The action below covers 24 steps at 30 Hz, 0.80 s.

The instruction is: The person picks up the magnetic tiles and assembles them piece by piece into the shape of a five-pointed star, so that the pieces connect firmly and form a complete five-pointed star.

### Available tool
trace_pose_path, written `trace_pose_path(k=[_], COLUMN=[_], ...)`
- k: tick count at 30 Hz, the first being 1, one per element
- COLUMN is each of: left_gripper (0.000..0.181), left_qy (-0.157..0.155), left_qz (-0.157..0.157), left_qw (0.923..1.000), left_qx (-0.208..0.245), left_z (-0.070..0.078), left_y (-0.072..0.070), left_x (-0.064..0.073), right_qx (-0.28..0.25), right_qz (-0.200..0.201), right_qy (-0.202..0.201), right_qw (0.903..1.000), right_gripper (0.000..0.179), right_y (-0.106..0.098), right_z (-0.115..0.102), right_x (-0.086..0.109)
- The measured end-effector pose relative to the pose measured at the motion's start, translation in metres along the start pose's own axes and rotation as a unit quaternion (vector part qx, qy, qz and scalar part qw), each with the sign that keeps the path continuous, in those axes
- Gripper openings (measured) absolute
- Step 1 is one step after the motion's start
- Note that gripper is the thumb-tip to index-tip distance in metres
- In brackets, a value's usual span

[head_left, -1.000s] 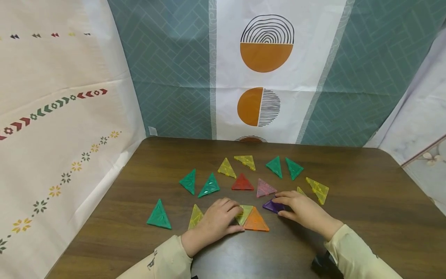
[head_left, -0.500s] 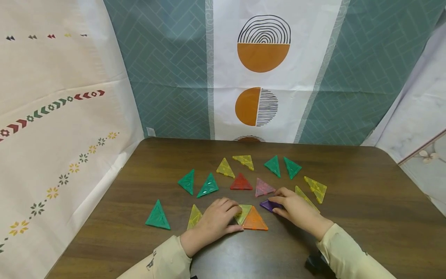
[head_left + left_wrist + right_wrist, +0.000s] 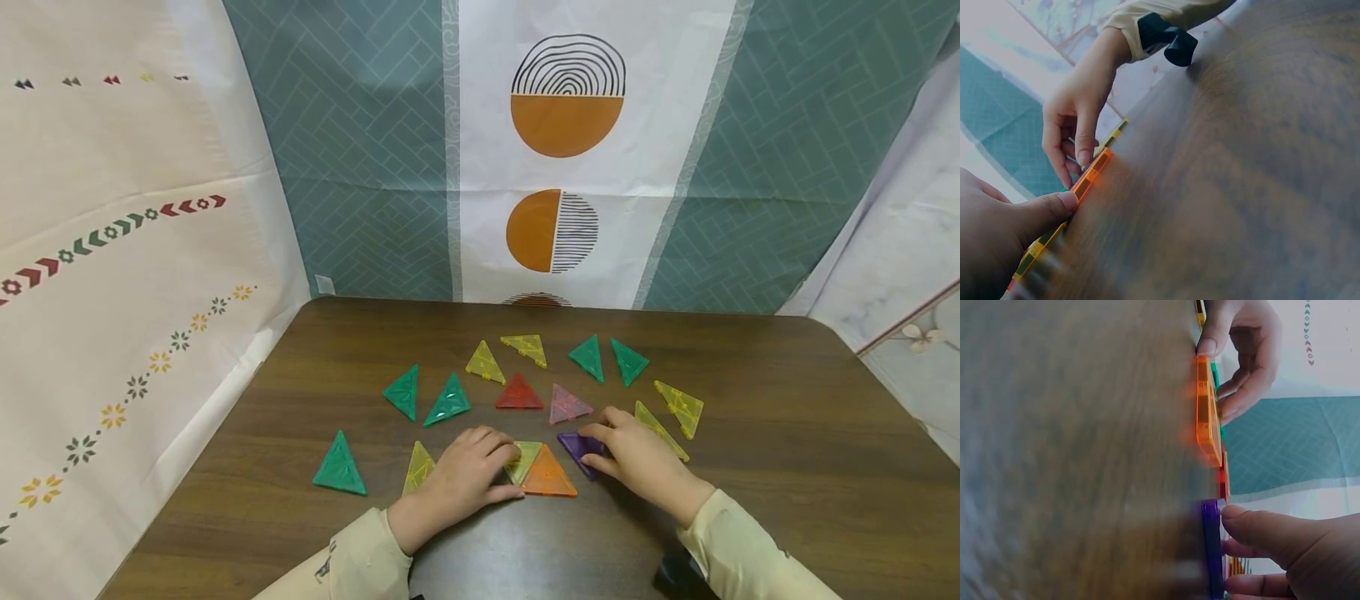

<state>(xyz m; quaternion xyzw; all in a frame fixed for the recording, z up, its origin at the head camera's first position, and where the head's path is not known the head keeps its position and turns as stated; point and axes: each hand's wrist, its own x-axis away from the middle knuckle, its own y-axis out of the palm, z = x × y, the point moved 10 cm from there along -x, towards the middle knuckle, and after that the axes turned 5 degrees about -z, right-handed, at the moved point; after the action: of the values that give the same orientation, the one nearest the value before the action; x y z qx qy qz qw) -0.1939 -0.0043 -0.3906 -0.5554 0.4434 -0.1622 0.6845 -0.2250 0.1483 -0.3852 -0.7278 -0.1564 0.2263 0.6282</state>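
Several translucent triangular magnetic tiles lie flat on the brown table. My left hand [image 3: 459, 473] holds a pale yellow tile [image 3: 529, 454], fingers over its left side and thumb at its near corner. An orange tile [image 3: 550, 476] lies against the yellow one's right edge; in the right wrist view, the left thumb reaches the end of the orange tile [image 3: 1207, 412]. To the right, my right hand [image 3: 641, 457] pinches a purple tile [image 3: 574, 447] between thumb and fingers. A small gap separates the purple tile from the orange one. The right fingers hide part of the purple tile.
Beyond the hands lie a red tile [image 3: 519, 395] and a pink tile [image 3: 567, 404]. Green tiles, one at far left [image 3: 341, 468], and yellow tiles, one by the right hand [image 3: 662, 431], spread around. Patterned cloths hang behind the table [image 3: 765, 392] and at its sides.
The right hand has drawn the purple tile slightly left and turned it, so one corner now points toward the person. The left hand stays in place over the yellow tile.
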Motion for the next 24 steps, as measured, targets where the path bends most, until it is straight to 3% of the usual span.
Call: trace_pose_path(k=[24], left_gripper=[0.041], left_qy=[-0.016], left_qz=[-0.012], left_qw=[0.9998], left_qx=[0.006], left_z=[-0.001], left_y=[0.004], left_x=[-0.001], right_qx=[-0.021], right_qz=[-0.02], right_qy=[0.008], right_qw=[0.9995], right_gripper=[0.033], right_y=[0.008], right_z=[-0.014], right_x=[0.002])
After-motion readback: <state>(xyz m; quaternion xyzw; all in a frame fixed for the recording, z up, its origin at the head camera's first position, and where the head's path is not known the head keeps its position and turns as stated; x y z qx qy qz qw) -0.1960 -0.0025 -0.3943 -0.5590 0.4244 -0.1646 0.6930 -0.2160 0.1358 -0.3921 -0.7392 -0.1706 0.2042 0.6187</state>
